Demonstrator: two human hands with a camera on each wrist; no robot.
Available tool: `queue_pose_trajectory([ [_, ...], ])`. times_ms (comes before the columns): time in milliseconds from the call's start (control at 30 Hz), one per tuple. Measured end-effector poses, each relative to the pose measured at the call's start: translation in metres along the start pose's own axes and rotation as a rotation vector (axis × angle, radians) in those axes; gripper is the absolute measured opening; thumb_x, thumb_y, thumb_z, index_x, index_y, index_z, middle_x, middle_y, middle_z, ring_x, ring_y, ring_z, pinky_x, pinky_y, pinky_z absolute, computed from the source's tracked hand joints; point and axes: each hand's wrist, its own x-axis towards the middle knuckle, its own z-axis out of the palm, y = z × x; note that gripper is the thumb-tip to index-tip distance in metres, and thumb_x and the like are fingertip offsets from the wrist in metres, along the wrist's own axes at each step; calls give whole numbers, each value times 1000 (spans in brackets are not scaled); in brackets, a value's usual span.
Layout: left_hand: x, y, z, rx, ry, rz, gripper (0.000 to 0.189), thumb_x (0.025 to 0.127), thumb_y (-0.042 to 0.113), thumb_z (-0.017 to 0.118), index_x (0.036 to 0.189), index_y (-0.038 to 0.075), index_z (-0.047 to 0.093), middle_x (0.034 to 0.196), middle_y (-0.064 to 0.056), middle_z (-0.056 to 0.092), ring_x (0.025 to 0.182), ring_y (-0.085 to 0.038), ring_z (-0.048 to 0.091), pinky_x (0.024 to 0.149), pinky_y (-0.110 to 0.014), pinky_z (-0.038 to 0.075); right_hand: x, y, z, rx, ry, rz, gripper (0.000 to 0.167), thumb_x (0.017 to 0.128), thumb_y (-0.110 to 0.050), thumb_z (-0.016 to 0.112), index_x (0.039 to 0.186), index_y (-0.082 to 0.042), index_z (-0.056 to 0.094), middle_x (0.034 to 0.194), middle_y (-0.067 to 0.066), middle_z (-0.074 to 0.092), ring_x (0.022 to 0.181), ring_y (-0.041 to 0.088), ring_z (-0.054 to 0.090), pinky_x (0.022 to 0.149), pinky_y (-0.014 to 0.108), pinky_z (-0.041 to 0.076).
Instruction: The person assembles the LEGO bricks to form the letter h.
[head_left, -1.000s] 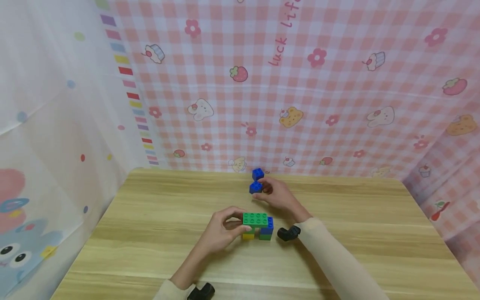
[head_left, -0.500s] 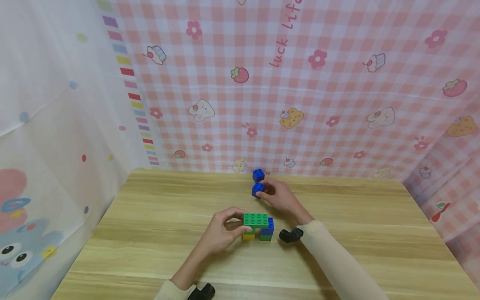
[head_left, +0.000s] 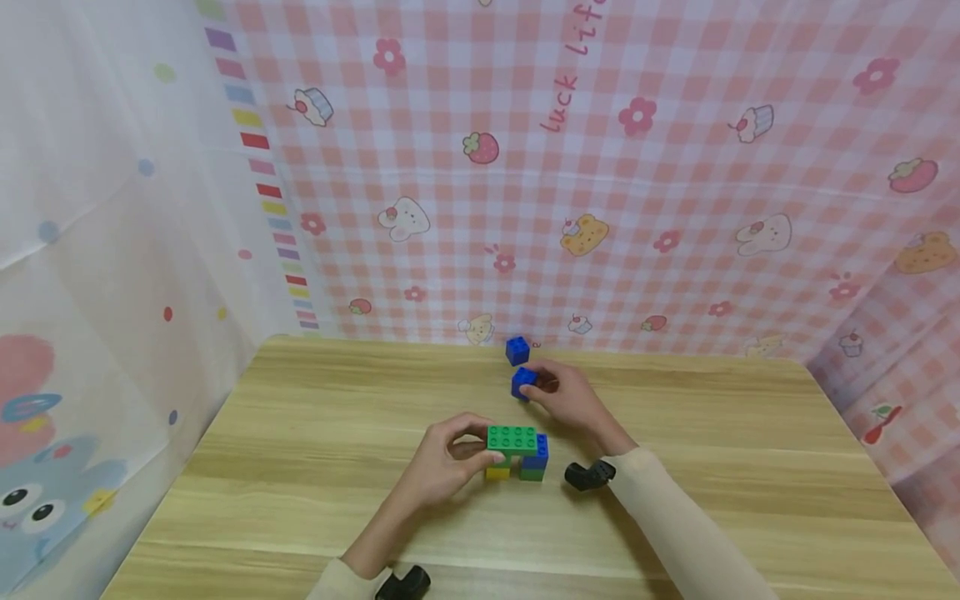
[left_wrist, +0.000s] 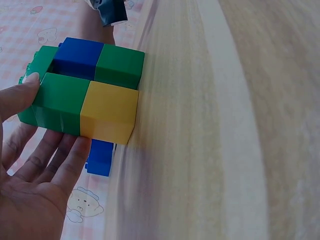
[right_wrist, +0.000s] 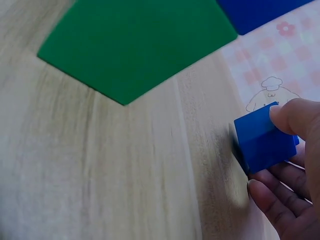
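Observation:
My left hand (head_left: 442, 462) holds a small build of toy building bricks by its left side. A long studded green brick (head_left: 512, 437) bridges the top. Under its left end, in the left wrist view, a green brick (left_wrist: 62, 104) sits on a yellow brick (left_wrist: 110, 111); the other leg has a blue brick (left_wrist: 78, 58) over a green one (left_wrist: 120, 66). Farther back, my right hand (head_left: 566, 396) pinches a blue brick (head_left: 521, 383) between thumb and fingers. In the right wrist view this blue brick (right_wrist: 265, 137) is tilted, its shadow beside it.
Another blue brick (head_left: 517, 351) stands at the back of the wooden table (head_left: 337, 433), just behind the pinched one. A pink checked cloth (head_left: 540, 200) hangs along the back edge. Black wrist devices (head_left: 590, 475) sit at both sleeves.
My right hand has drawn the blue brick a little right and toward me, widening the gap from the rear blue brick. The left hand and the build stay in place.

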Motion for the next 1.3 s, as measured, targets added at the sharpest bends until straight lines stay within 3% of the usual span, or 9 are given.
queue_pose_trajectory([
  [533,0,1,0,0,-6,-9,30,88,12,81,117,13,70,113,-9,70,114,-26,69,101,-28,59,-13,2,-3,20,25,26,38,97,-24,72,132,-9,66,113,9,73,102,22,69,95,42,60],
  [800,0,0,0,10,-1,-4,30,88,10,81,117,12,70,112,-9,70,112,-22,69,100,-27,59,-18,2,-3,43,50,38,38,96,-24,73,131,-10,67,113,9,73,102,22,69,94,42,61],
  [1067,1,0,1,8,-13,-7,31,88,9,81,117,11,71,112,-11,70,111,-22,68,101,-27,58,-24,5,-4,63,60,12,37,97,-22,73,132,-12,67,119,9,72,103,22,69,97,43,60],
  [1300,0,-1,0,-1,-5,-16,32,88,9,81,118,10,70,112,-13,69,112,-26,69,101,-28,58,-29,-2,-5,84,64,37,37,97,-23,72,132,-13,66,122,10,71,108,23,68,100,45,59],
])
